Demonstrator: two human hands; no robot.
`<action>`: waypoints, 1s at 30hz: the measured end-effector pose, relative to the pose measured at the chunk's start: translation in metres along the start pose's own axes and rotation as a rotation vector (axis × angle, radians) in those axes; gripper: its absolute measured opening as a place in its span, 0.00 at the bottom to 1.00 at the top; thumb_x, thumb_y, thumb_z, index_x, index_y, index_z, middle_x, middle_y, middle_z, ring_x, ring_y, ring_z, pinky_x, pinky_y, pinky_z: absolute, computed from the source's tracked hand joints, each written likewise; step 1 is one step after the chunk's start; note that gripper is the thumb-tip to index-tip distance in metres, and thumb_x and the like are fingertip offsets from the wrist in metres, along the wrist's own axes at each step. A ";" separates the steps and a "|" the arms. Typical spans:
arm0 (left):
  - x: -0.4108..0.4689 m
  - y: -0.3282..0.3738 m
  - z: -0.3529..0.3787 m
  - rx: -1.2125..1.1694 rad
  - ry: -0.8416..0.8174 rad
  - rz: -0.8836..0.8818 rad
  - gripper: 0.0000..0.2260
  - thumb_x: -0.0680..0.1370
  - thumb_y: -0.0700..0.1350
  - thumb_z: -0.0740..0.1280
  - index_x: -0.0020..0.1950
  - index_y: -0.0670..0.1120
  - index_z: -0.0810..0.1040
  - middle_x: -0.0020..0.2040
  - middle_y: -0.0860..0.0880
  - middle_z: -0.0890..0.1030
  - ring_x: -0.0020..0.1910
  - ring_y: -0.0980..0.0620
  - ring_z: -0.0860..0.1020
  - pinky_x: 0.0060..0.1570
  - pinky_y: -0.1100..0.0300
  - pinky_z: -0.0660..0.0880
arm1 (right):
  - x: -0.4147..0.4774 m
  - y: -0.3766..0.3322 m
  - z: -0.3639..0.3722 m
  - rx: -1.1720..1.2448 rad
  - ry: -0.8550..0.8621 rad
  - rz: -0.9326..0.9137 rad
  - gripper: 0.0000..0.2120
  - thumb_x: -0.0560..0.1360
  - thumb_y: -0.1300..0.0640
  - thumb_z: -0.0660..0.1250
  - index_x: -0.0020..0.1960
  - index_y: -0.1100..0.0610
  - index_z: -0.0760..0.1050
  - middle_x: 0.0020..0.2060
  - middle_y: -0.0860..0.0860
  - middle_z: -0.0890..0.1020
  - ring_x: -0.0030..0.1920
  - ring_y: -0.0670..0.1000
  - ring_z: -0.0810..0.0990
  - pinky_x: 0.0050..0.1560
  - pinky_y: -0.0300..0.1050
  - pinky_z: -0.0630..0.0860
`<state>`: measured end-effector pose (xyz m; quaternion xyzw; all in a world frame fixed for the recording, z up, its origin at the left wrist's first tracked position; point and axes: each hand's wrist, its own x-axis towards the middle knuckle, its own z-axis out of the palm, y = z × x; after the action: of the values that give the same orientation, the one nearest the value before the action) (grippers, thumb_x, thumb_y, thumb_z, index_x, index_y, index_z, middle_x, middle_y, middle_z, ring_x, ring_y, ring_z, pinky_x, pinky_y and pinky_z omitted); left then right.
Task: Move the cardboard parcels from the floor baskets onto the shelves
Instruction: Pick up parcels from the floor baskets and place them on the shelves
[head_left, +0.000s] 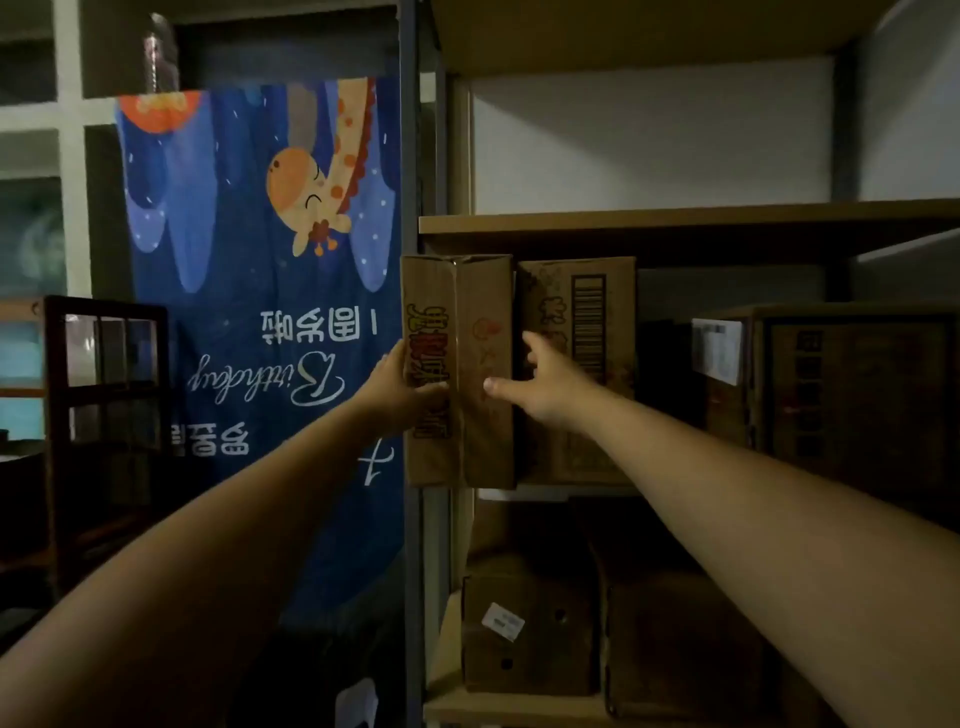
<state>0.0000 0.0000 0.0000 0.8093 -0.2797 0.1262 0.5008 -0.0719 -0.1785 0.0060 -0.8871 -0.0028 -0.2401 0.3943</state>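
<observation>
In the middle of the frame a tall cardboard parcel (467, 364) stands on end at the left end of the middle shelf (550, 492), tight under the board above (675, 223) and just beside a neighbouring box (582, 322) with a barcode. The left hand (397, 387) wraps the parcel's left front corner, fingers curled onto the printed face. The right hand (545, 384) grips the right side, thumb flat on the front panel and fingers reaching into the narrow gap towards the neighbour; their tips are hidden there.

The step in hand looks like seating the parcel in its slot. To do it well, push evenly with both hands so the parcel slides straight back and does not twist against the blue upright post (413, 545) at centre left. The headroom looks slight, so keep the parcel upright and low; tilting it would likely catch its top edge on the board above. Draw the right fingers out of the gap before closing the parcel against the neighbour, or they may get pinched. Whether its base already rests fully on the shelf cannot be told from here, so let go only once it feels supported and its front lines up with the neighbour's face

Below, lower centre of the frame, more boxes (524, 634) sit on the bottom shelf
</observation>
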 end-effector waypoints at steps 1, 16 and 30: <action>0.005 -0.003 0.000 -0.069 -0.009 0.005 0.27 0.76 0.40 0.68 0.72 0.49 0.61 0.62 0.48 0.74 0.65 0.46 0.72 0.66 0.50 0.68 | 0.004 0.000 0.006 0.006 0.012 -0.002 0.45 0.75 0.46 0.71 0.80 0.49 0.45 0.76 0.52 0.60 0.75 0.56 0.61 0.70 0.52 0.63; 0.047 -0.044 0.013 -0.277 0.002 -0.099 0.34 0.76 0.39 0.68 0.76 0.50 0.54 0.65 0.47 0.73 0.65 0.46 0.72 0.65 0.47 0.69 | 0.033 0.002 0.048 0.021 0.086 0.129 0.51 0.75 0.49 0.71 0.79 0.50 0.34 0.77 0.53 0.59 0.75 0.56 0.60 0.71 0.51 0.62; -0.003 -0.041 -0.019 -0.394 -0.029 -0.073 0.19 0.77 0.52 0.66 0.66 0.49 0.69 0.56 0.50 0.79 0.51 0.51 0.79 0.44 0.57 0.75 | -0.011 -0.029 0.054 0.072 0.242 0.136 0.38 0.77 0.46 0.68 0.78 0.55 0.50 0.72 0.54 0.67 0.70 0.58 0.69 0.64 0.51 0.70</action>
<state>0.0232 0.0319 -0.0228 0.7070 -0.2766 0.0388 0.6497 -0.0646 -0.1180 -0.0095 -0.8351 0.0964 -0.3177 0.4386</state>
